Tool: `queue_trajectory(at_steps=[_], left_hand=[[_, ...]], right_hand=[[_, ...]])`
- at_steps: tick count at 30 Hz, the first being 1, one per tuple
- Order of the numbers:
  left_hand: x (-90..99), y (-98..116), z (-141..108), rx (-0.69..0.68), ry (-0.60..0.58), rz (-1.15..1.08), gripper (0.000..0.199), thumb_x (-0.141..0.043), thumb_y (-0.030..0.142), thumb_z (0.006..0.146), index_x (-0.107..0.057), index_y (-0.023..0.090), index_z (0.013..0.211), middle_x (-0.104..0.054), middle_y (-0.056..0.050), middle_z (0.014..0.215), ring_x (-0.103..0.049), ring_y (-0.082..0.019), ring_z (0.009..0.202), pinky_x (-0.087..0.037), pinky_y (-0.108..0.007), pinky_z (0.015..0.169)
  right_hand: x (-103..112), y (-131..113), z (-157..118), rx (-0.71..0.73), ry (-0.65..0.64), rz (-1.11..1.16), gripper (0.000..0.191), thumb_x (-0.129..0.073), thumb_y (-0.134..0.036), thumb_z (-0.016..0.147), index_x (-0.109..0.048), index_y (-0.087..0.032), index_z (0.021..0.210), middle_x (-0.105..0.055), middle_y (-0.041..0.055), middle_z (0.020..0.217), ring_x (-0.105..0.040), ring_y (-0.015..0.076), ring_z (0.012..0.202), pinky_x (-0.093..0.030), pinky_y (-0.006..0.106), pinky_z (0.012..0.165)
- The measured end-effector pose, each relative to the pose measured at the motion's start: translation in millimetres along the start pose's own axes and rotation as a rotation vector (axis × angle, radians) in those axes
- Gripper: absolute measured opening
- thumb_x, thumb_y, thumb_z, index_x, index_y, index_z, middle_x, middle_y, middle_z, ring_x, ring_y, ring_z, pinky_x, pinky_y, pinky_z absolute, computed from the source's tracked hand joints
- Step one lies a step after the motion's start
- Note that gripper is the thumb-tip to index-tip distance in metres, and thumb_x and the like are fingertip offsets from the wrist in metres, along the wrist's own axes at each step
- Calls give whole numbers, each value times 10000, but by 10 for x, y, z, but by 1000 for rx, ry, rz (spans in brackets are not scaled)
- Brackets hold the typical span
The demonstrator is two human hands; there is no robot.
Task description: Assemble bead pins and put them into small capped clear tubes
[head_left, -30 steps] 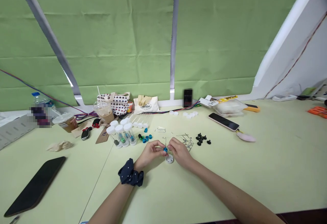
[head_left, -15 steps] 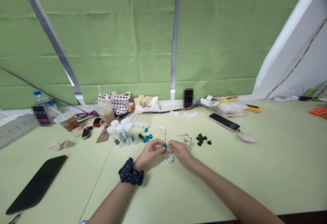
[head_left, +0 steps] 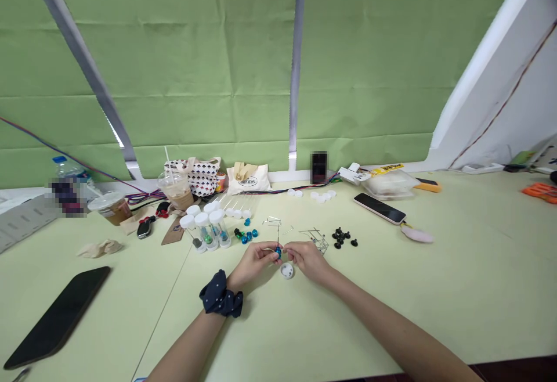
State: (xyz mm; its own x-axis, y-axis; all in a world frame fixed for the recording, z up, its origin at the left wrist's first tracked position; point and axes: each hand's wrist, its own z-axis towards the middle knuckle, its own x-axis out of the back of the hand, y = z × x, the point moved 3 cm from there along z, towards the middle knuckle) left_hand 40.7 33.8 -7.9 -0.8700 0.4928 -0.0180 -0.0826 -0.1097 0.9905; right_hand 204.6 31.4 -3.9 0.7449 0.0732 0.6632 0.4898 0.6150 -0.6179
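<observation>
In my left hand (head_left: pixel 257 260), the fingertips pinch a small shiny blue ball-like piece (head_left: pixel 278 251). A thin metal rod (head_left: pixel 278 234) stands upright out of it. My right hand (head_left: pixel 310 259) is closed in a pinch just right of the blue piece; anything between its fingertips is too small to make out. Just below both hands lies a round white cap (head_left: pixel 286 271) with tiny bits inside. More blue pieces (head_left: pixel 249 235) and a few dark green ones lie beyond my left hand. Thin metal rods (head_left: pixel 319 240) are scattered behind my right hand.
Black pieces (head_left: pixel 344 235) lie to the right, near a phone (head_left: pixel 379 208). White-capped clear tubes (head_left: pixel 204 232) stand at the left, with drink cups (head_left: pixel 176 191) behind. White caps (head_left: pixel 322 196) sit toward the back. A dark tablet-like slab (head_left: pixel 58 317) lies at the near left.
The whole view has shifted slightly. Both hands keep nearly the same pose around the blue piece, with the right fingers curled a little differently.
</observation>
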Motion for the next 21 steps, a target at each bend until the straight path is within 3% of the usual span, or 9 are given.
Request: queue_trajectory(at_steps=[4,10,13,17,21], left_hand=[[0,-18,9,-1,24,-15,302,-678,343,721,-667,114,917,-658,-106,866,-612,-186,736,-454,-305,721],[117,-39,28,18,152,-50,313,-697,347,698,-648,144,932,-643,-83,897,-623,-170,743,-462,-301,741],[170,-23,23,38,215,-56,309,-688,339,707,-640,148,945,-634,-69,879,-614,-158,740,-461,-296,736],[176,-3,21,48,223,-73,308,-708,321,687,-636,139,924,-636,-52,785,-597,-146,702,-450,-269,677],[169,-1,29,30,223,-77,276,-721,296,678,-638,132,883,-624,-34,716,-584,-134,666,-441,-251,639]], right_hand=[[1,21,10,-73,-52,20,280,-373,-138,866,-643,-185,809,-617,8,645,-543,118,574,-403,218,605],[74,147,34,-97,16,-135,260,-398,-139,871,-652,-195,874,-636,19,691,-560,158,753,-407,257,688],[96,216,29,-114,8,-269,248,-418,-142,873,-661,-194,857,-637,31,751,-558,166,775,-391,258,670],[52,302,2,-171,-19,-444,238,-438,-177,884,-672,-209,854,-598,46,910,-555,129,669,-343,242,583],[-9,357,-12,-227,-96,-448,206,-478,-187,875,-678,-238,876,-586,36,880,-570,132,692,-326,231,570]])
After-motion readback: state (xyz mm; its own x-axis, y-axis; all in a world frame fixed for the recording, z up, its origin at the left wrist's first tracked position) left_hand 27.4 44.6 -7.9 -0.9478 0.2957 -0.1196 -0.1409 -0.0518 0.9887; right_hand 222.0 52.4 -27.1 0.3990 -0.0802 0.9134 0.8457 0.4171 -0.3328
